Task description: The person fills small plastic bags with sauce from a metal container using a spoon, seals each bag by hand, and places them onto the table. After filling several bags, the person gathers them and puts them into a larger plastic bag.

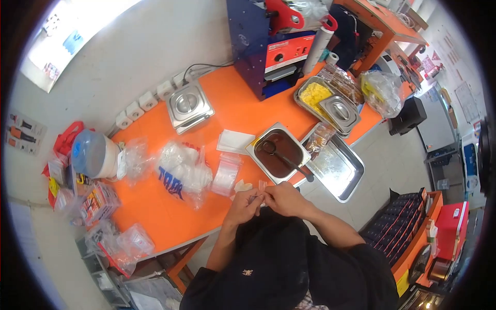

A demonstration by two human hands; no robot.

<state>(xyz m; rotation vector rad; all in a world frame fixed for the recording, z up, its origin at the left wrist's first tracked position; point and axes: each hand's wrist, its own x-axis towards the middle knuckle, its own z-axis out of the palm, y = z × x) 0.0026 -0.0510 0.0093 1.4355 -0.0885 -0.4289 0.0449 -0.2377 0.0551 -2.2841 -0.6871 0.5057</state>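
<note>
Both hands meet at the table's front edge, close to my body. My left hand (245, 206) is closed, with its fingertips pressed together near a small clear plastic piece (262, 185). My right hand (283, 199) is closed too and touches the left one. What the fingers pinch is too small and hidden to name. Just beyond them stands a steel container (262, 161) of brown liquid, with a black ladle (289, 162) resting in it. Left of the container lie a stack of clear plastic bags (226, 174) and white paper sheets (235, 141).
A lidded steel container (190, 107) stands near the wall. Plastic bags (181, 168) and a clear tub (95, 155) are at left. A steel tray (338, 168), yellow food (314, 95) and a blue machine (248, 46) occupy the right and back.
</note>
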